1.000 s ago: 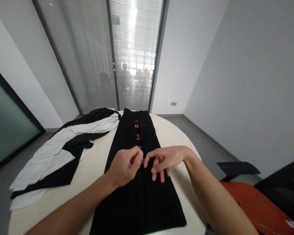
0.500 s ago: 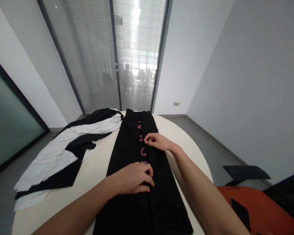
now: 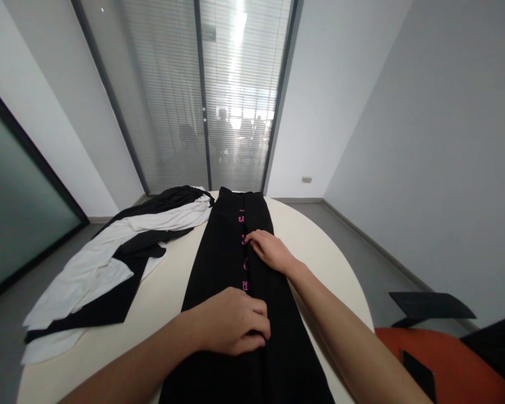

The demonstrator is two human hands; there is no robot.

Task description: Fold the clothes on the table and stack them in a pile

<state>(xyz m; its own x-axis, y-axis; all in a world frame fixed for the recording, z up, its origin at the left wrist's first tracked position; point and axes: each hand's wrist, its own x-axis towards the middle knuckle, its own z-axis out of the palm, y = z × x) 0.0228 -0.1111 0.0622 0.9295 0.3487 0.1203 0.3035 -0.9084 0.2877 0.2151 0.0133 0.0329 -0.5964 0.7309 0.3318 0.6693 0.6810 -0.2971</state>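
A black garment point(image 3: 219, 269) with pink lettering point(image 3: 246, 264) lies lengthwise on the table in front of me. Its right side is folded inward, and the fold's edge runs down the middle, partly covering the letters. On the near part of that edge, my left hand point(image 3: 238, 321) is closed with curled fingers gripping the cloth; its thumb is mostly hidden. Farther up, my right hand point(image 3: 271, 251) holds the same edge with bent fingertips, close to the pink letters.
Beneath the garment is a round cream table point(image 3: 320, 252). A heap of black and white clothes point(image 3: 122, 241) lies along its left side. To the right stands an orange chair point(image 3: 437, 359) with a black armrest. A glass partition with blinds point(image 3: 239, 140) rises beyond the table.
The folded flap has shifted left a little, covering more of the pink letters. My left hand's fingers have curled tighter and moved slightly nearer. The right hand's fingertips have come down onto the edge.
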